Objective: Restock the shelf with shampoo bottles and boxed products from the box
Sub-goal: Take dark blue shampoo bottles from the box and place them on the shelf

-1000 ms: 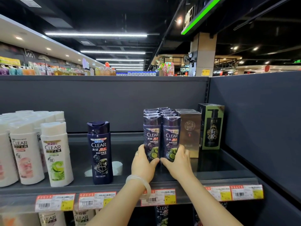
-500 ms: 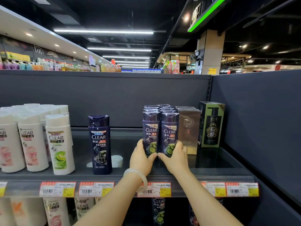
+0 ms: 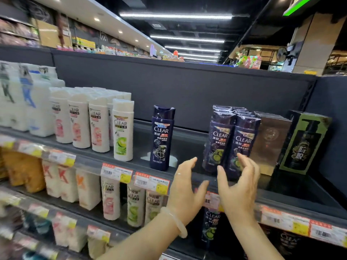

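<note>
Dark shampoo bottles [image 3: 231,141] stand just beyond both hands' spread fingers [image 3: 244,162].

Two dark purple shampoo bottles [image 3: 231,141] stand upright side by side, wrapped in shiny plastic, with more behind, on the shelf [image 3: 187,147], right of a lone dark blue bottle [image 3: 162,137].

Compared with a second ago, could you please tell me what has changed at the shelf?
Both hands have let go of the shrink-wrapped purple bottles and pulled back: the left hand and right hand are now open in front of the shelf edge. The view has swung left. The bottles, the lone dark blue bottle and the boxes stayed put.
</note>
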Demonstrator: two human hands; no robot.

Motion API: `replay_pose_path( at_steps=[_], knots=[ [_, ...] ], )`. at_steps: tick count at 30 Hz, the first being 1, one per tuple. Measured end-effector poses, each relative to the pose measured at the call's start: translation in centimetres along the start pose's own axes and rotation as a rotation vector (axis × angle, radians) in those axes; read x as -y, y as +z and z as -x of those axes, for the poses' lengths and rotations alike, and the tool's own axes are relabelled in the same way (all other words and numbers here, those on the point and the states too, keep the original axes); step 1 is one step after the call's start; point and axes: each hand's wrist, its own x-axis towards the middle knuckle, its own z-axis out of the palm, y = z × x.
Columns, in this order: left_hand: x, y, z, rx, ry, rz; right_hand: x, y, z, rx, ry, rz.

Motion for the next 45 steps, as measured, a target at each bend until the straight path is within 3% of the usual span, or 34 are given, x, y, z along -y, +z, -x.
replay_pose_path(
  at_steps=[3,7,9,13,16,24,31,37,45],
  knots=[
    [3.1,-3.8,4.7,0.014,-0.048,-0.172,3.3,2.3,4.0,0.216,-0.174,0.103],
    [8.7,-12.2,10.8,0.201,-0.156,-0.512,8.3,7.3,11.2,0.805,-0.257,0.309],
    [10.8,-17.7,13.9,0.334,-0.281,-0.656,10.5,10.4,15.4,1.02,-0.228,0.348],
    [14.9,-29.2,20.6,0.541,-0.596,-0.87,16.6,16.3,24.6,1.303,-0.2,0.38],
    [16.9,-37.5,25.6,0.557,-0.749,-0.985,21.9,20.4,31.8,1.474,-0.247,0.373],
    [22.4,-56.2,37.0,0.598,-1.109,-1.142,32.9,27.9,46.0,1.727,-0.359,0.316],
    [30.1,-64.4,39.3,0.586,-1.254,-1.071,35.2,37.7,51.8,1.799,-0.356,0.378],
    [39.1,-69.3,37.5,0.605,-1.293,-1.032,36.6,47.7,56.1,1.893,-0.197,0.394],
    [50.1,-73.5,33.9,0.792,-1.253,-0.928,37.4,56.2,59.3,1.882,0.107,0.415]
  ],
)
